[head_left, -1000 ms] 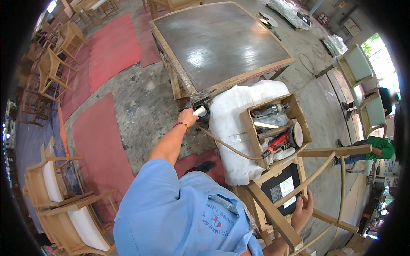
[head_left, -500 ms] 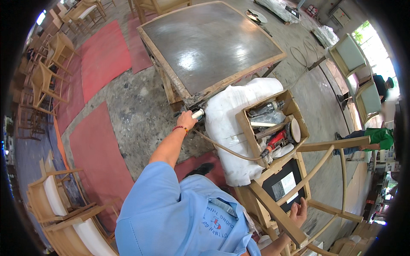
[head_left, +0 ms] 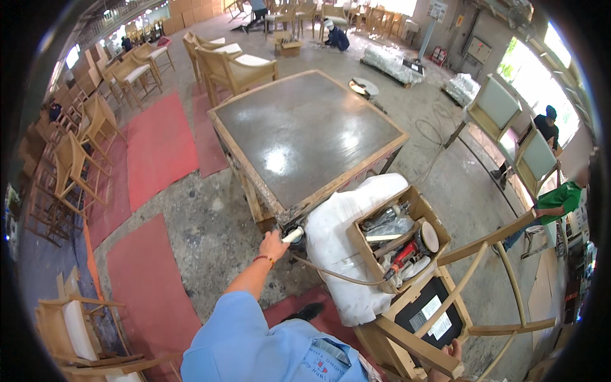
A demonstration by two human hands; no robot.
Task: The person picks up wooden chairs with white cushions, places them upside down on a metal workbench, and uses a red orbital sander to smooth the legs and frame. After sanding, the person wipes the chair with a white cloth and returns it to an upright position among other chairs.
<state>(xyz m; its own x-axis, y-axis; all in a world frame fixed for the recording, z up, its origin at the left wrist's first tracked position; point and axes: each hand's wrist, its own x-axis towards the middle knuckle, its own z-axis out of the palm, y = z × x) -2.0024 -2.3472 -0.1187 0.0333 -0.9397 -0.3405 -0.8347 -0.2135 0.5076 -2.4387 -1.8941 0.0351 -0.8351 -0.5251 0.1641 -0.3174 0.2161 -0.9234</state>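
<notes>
My left hand [head_left: 272, 246] is stretched forward to the near corner of a dark-topped table [head_left: 312, 137] with a wooden rim. Its fingers are closed round a hand tool with a white cylindrical part [head_left: 293, 235]; the tool's kind is unclear. From beside that hand a brown hose [head_left: 331, 272] runs to an open cardboard box [head_left: 364, 249]. My right hand [head_left: 450, 356] is low on the right, beside the leg of an overturned wooden chair [head_left: 417, 346]. The leg partly covers this hand; its visible fingers look apart, with nothing seen in them.
White padding [head_left: 356, 219] lies under the box, which holds a red power tool [head_left: 403, 254] and a round sanding disc [head_left: 429, 237]. Red mats [head_left: 159, 149] cover floor on the left. Chairs [head_left: 235, 70] stand behind. A person in green [head_left: 560, 202] is at the right.
The view has tilted up, bringing more of the far hall into sight. My left hand stays at the table corner with the tool. My right hand is now lower in view, more hidden by the chair leg.
</notes>
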